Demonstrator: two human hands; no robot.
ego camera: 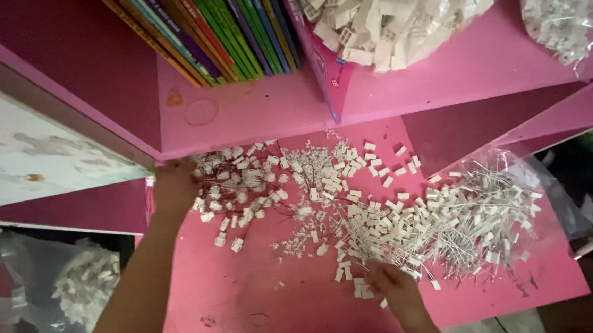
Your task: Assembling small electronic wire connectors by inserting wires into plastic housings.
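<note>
- The right hand rests palm down with its fingers laid on the near edge of the wired connector pile; it is blurred, and whether the fingers pinch a piece or only press on the heap cannot be told.
- The left hand lies at the far left edge of the red-wired connector heap, fingers curled against it; whether it grips anything is not clear.
- The wired connector pile, small white plastic housings with thin pale leads, spreads over the right half of the pink table.
- Left of that pile, loose white housings without wires lie scattered toward the table's back edge.
- Further left of the pile sits the red-wired heap, touching the left hand.
- Right of the pile, a clear plastic bag lies open on the table, with part of the wired pieces spilling over it.
- Behind the pile, a pink shelf rises from the table's back edge.
- On the shelf, straight above the pile, stands a large clear bag of white housings; to its right a smaller bag of white parts.
- Left of the large bag a row of thin colourful books stands leaning.
- Well left of the pile, below table level, another bag of white parts lies on the floor.
</note>
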